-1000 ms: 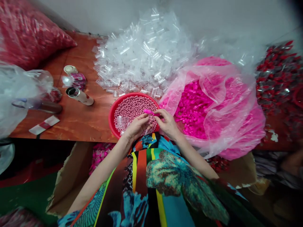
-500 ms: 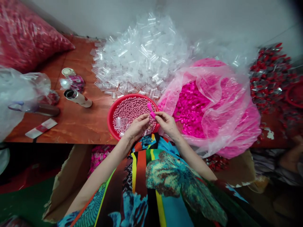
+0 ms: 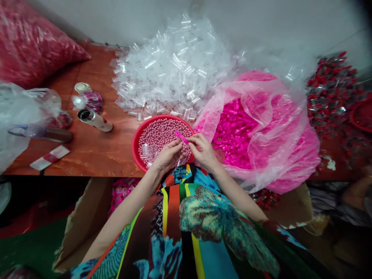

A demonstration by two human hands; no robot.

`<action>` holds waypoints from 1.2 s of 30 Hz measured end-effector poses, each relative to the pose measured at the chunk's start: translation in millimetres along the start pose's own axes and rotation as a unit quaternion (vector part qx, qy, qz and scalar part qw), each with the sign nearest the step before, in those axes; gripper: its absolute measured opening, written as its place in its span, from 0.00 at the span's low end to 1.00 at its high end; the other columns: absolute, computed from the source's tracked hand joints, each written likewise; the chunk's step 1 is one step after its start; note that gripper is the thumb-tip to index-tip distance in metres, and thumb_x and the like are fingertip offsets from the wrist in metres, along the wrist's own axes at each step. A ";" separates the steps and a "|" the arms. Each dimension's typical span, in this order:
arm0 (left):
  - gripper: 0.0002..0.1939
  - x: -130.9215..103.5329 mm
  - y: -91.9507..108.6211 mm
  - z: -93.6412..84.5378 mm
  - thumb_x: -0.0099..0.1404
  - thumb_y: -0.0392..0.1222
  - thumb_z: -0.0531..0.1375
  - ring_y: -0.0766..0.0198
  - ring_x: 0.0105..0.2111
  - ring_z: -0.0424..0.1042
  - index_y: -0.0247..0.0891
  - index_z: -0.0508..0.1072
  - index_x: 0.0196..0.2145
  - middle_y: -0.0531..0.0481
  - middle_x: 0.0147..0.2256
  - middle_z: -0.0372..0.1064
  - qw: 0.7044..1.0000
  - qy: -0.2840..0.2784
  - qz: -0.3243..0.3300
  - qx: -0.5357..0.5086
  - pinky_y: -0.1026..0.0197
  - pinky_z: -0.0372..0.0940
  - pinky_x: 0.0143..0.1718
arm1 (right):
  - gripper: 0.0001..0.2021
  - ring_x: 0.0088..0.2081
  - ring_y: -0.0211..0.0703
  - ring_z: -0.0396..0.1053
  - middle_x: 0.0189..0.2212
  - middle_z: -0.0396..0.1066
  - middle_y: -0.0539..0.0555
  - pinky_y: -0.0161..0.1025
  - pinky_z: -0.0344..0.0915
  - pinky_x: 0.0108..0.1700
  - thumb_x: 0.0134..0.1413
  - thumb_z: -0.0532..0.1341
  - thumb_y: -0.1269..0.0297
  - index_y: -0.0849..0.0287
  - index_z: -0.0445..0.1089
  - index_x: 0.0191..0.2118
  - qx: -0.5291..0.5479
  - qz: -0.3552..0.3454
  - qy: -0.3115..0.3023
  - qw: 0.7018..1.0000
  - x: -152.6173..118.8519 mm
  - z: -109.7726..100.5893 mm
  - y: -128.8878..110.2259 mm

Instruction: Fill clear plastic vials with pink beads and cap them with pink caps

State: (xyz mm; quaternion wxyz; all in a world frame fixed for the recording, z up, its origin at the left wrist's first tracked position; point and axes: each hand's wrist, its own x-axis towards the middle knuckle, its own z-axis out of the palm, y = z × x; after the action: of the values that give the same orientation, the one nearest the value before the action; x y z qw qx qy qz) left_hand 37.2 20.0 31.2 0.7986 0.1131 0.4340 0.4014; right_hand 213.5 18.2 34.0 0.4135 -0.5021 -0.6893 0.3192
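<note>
Just left of the right hand [image 3: 202, 150], over the beads [image 3: 162, 130] in the red bowl [image 3: 135, 149], a pink piece [image 3: 180, 136] slants away and leftward, gripped between nearly closed thumb and finger. Close beside, the left hand [image 3: 166, 157] curls its fingers almost together; its hold cannot be told.

We see one slim, bright-pink plastic piece [image 3: 180, 136] slanting toward ten o'clock, over the red bowl's [image 3: 135, 149] two-o'clock side.
</note>
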 end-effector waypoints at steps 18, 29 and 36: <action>0.22 -0.8 -4.4 -6.6 0.53 0.36 0.77 0.65 0.32 0.76 0.37 0.78 0.44 0.51 0.37 0.78 0.999 0.009 0.047 0.001 0.65 0.70 0.31 | 0.10 0.47 0.48 0.76 0.43 0.78 0.55 0.46 0.75 0.52 0.66 0.62 0.58 0.53 0.79 0.46 0.080 0.095 0.005 0.992 4.8 22.8 6.0; 0.13 -1.3 -12.7 -1.4 0.60 0.41 0.73 0.64 0.31 0.74 0.42 0.78 0.41 0.50 0.38 0.78 0.991 0.047 0.102 0.074 0.61 0.70 0.38 | 0.08 0.46 0.51 0.75 0.41 0.77 0.57 0.49 0.75 0.52 0.67 0.61 0.63 0.51 0.79 0.43 0.010 0.058 0.008 0.998 1.2 16.7 -8.9; 0.11 -0.5 -14.8 0.4 0.62 0.39 0.71 0.65 0.31 0.70 0.40 0.77 0.42 0.51 0.35 0.76 0.976 0.062 0.156 0.140 0.64 0.67 0.35 | 0.10 0.46 0.50 0.74 0.41 0.76 0.56 0.49 0.75 0.53 0.68 0.60 0.61 0.53 0.80 0.44 0.012 0.047 0.018 0.999 -3.0 18.0 -8.6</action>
State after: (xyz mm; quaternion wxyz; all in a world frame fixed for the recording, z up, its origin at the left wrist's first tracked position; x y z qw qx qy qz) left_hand 45.4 10.1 24.0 0.6736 0.2647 0.5116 0.4631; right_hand 194.3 12.3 32.4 0.4170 -0.5342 -0.6534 0.3373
